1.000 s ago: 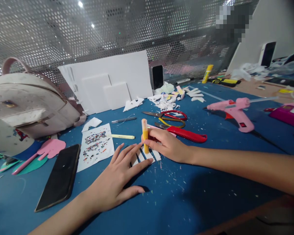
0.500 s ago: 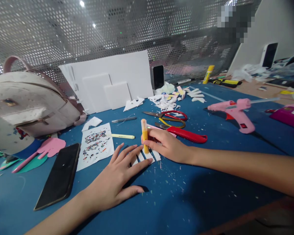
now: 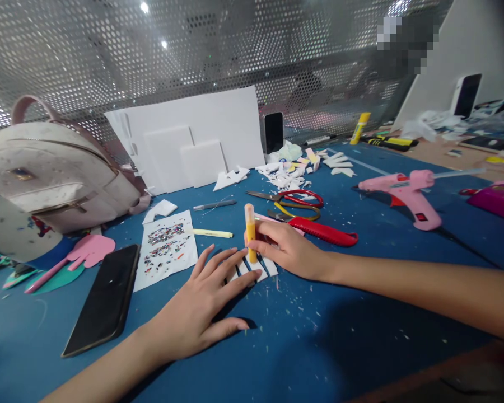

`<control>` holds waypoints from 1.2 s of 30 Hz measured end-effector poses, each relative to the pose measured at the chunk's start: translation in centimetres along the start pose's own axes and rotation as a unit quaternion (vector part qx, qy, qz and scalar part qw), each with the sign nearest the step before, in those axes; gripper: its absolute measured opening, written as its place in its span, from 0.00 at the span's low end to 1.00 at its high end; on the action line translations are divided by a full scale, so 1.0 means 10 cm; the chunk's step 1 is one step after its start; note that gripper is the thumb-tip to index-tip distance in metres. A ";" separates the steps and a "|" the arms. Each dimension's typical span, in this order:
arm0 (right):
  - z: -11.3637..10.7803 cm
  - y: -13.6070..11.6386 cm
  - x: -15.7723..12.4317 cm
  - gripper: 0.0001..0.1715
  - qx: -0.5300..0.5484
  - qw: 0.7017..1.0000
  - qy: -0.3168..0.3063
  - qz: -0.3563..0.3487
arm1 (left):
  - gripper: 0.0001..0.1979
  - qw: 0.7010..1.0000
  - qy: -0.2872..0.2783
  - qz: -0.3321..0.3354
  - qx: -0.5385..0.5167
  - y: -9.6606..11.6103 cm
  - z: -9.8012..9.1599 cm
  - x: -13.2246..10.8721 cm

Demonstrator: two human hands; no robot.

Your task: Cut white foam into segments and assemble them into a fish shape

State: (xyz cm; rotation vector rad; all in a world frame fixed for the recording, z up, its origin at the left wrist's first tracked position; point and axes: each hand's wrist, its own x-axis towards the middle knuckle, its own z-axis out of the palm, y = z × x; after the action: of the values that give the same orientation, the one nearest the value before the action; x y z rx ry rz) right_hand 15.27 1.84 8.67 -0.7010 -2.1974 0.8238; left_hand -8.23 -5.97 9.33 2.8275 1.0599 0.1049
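Observation:
My right hand (image 3: 292, 249) grips a yellow-orange marker (image 3: 251, 235) that stands nearly upright, its lower end at the white strips (image 3: 258, 271). Several of these strips lie side by side on the blue table. Flat and spread, my left hand (image 3: 205, 299) presses its fingertips on the strips, just left of the marker. The thumb of that hand rests on the table. Close behind my right hand are a red-handled cutter (image 3: 327, 231) and scissors with red handles (image 3: 304, 197). A pale yellow pen (image 3: 212, 233) lies beyond my left fingers.
A dark phone (image 3: 105, 299) and a sheet with colourful bits (image 3: 168, 249) lie to the left, before a pale backpack (image 3: 59, 173). White boards (image 3: 231, 123) lean at the back beside foam scraps (image 3: 285, 176). A pink glue gun (image 3: 415, 193) is at right.
The view has shifted slightly, so everything sits a little further right. Both hands and the marker keep almost the same place over the strips.

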 end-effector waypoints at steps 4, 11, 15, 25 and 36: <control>0.00 -0.01 0.00 0.18 0.002 1.000 0.002 -0.003 | 0.35 1.000 0.005 0.000 -0.006 0.01 -0.02 0.01; 0.00 -0.02 0.00 0.19 0.009 1.000 0.005 -0.004 | 0.34 1.000 0.010 0.002 -0.002 0.00 0.00 0.01; 0.00 -0.01 0.00 0.19 0.014 1.000 0.003 -0.001 | 0.34 1.000 0.005 0.001 0.003 0.00 0.00 0.00; -0.01 -0.04 0.00 0.18 0.016 1.000 0.006 0.000 | 0.34 1.000 0.011 0.003 -0.005 0.01 -0.01 0.02; -0.01 -0.02 0.00 0.18 0.011 1.000 0.013 -0.005 | 0.34 1.000 -0.001 -0.005 -0.001 0.01 0.00 0.01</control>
State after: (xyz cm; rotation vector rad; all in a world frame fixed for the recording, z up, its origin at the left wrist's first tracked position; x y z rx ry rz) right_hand 15.28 1.72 8.85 -0.6853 -2.1646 0.8277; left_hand -8.10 -6.03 9.34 2.8184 1.0731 0.1014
